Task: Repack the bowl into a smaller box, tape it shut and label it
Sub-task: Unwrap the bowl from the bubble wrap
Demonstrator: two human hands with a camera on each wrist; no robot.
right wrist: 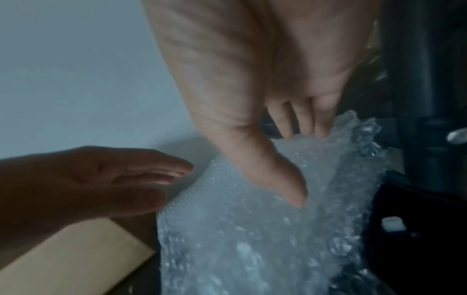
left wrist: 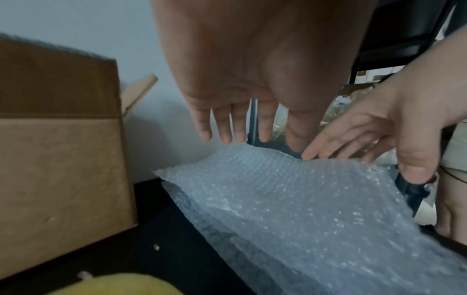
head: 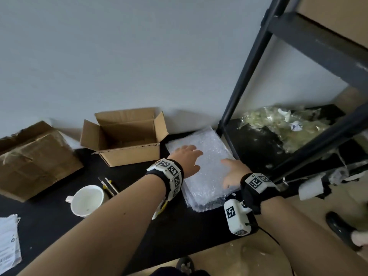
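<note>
A stack of bubble wrap sheets (head: 207,182) (left wrist: 290,199) (right wrist: 252,249) lies on the black table (head: 49,226) to the right of a small open cardboard box (head: 127,140) (left wrist: 58,169), which looks empty. My left hand (head: 187,156) (left wrist: 240,127) hovers flat over the wrap's left side, fingers straight, holding nothing. My right hand (head: 233,172) (left wrist: 366,127) (right wrist: 278,159) lies on the right side, straight fingers touching the raised far edge and thumb on the top sheet. A white handled bowl (head: 87,200) stands upright at front left, apart from both hands.
A larger crumpled cardboard box (head: 33,162) sits at the left. A utility knife (head: 108,186) lies beside the bowl, papers (head: 8,246) at the table's front left corner. A dark metal shelf frame (head: 247,76) rises just right of the wrap, with crumpled plastic (head: 284,128) on its shelf.
</note>
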